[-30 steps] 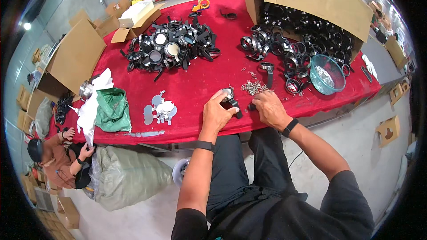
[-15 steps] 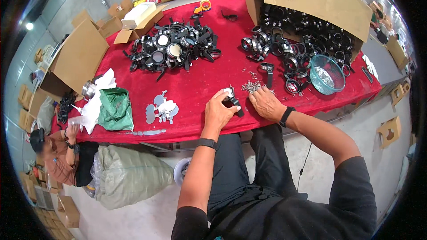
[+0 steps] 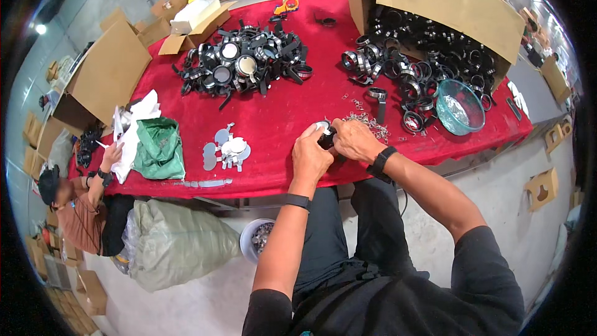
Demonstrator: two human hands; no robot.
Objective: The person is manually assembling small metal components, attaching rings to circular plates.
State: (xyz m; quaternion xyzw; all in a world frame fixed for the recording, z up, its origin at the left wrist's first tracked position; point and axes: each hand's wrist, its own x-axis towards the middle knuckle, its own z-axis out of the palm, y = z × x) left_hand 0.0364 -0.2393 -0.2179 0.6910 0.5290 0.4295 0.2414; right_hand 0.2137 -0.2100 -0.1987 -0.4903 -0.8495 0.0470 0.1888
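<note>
A small black ring-shaped part with a pale round face (image 3: 325,129) is in my left hand (image 3: 311,157), near the table's front edge. The thumb and fingers of that hand are closed around it. My right hand (image 3: 357,141) meets it from the right, with fingertips pinched together at its side. What those fingertips hold is hidden. Just beyond my right hand lies a scatter of small metal clips (image 3: 368,123). A single ring part with a black tab (image 3: 379,101) rests behind the clips. Flat grey discs with tabs (image 3: 234,147) lie left of my left hand.
A large heap of ring parts (image 3: 245,62) covers the back left. More spill from a cardboard box (image 3: 444,0) at right, beside a teal plastic basket (image 3: 460,112). A green bag (image 3: 159,152) lies left; a co-worker (image 3: 84,211) sits beyond a bulky sack (image 3: 180,242).
My right hand has moved left from the metal clips to the part in my left hand. The co-worker's hand has shifted to the white sheet.
</note>
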